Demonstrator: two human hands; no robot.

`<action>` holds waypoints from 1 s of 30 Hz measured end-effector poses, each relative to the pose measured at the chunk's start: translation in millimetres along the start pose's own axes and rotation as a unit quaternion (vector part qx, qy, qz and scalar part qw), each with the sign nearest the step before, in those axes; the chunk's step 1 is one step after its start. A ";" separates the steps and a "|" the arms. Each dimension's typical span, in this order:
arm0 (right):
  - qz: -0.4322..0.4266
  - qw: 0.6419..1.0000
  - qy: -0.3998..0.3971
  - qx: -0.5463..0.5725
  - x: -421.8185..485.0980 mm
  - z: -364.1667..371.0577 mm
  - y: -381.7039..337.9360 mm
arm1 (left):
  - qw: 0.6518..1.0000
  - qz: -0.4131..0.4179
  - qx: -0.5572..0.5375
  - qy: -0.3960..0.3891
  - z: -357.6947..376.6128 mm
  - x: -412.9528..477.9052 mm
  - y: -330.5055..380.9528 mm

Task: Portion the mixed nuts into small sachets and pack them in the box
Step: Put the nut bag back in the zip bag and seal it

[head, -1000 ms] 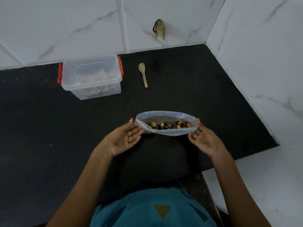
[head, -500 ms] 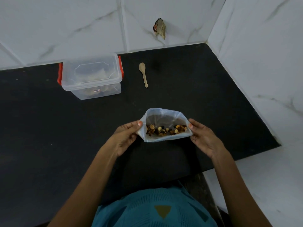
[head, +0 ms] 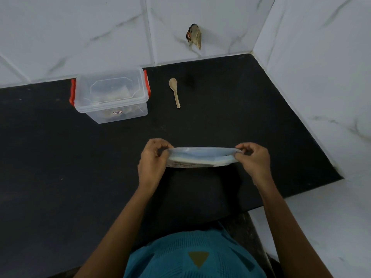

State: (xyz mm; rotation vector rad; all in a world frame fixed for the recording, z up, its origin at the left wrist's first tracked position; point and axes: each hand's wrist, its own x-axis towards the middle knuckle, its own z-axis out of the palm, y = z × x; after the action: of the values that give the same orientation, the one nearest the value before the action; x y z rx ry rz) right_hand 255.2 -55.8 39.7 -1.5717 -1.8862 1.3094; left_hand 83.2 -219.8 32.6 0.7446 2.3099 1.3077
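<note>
I see a black counter (head: 60, 167) meeting white marbled wall tiles (head: 80, 27) at twelve and three o'clock. A small brown scrap (head: 194, 36) clings to the wall at twelve o'clock.

Your left hand (head: 153, 159) and right hand (head: 254, 159) now pinch the two ends of the plastic bag (head: 200, 157), where a second ago they cupped its sides with open palms. You have pulled the mouth, which gaped open before, into a flat, taut strip stretched between your fingertips. The nuts that showed inside are now mostly hidden.
</note>
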 end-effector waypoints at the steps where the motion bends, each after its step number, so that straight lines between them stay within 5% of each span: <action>1: 0.002 1.000 0.010 -0.013 0.7 -0.7 0.3 | 1.000 0.007 0.028 0.008 0.4 -1.6 2.0; 16: 0.090 0.984 -0.108 -0.109 0.6 -11.5 -21.7 | 0.988 -0.018 0.120 -0.096 -6.1 3.9 15.4; 19: 0.042 0.979 -0.086 -0.180 -1.8 -15.4 -25.6 | 0.983 -0.016 0.160 -0.086 -8.5 4.6 19.2; 22: 0.024 0.991 -0.058 -0.121 -3.3 -22.4 -26.6 | 0.988 0.000 0.143 -0.055 -15.7 5.9 18.2; 26: 0.027 0.984 -0.150 -0.087 -6.4 -31.5 -35.9 | 0.991 0.003 0.130 -0.020 -24.3 8.0 20.9; 30: 0.020 0.983 -0.161 -0.083 -5.6 -34.0 -41.0 | 0.995 -0.027 0.083 -0.037 -22.7 11.7 21.2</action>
State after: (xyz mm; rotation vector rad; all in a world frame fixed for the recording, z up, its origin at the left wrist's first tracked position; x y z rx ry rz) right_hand 259.0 -44.6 92.0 -1.5587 -2.2182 1.5366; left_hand 66.8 -218.6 61.4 0.7639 2.3828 1.0564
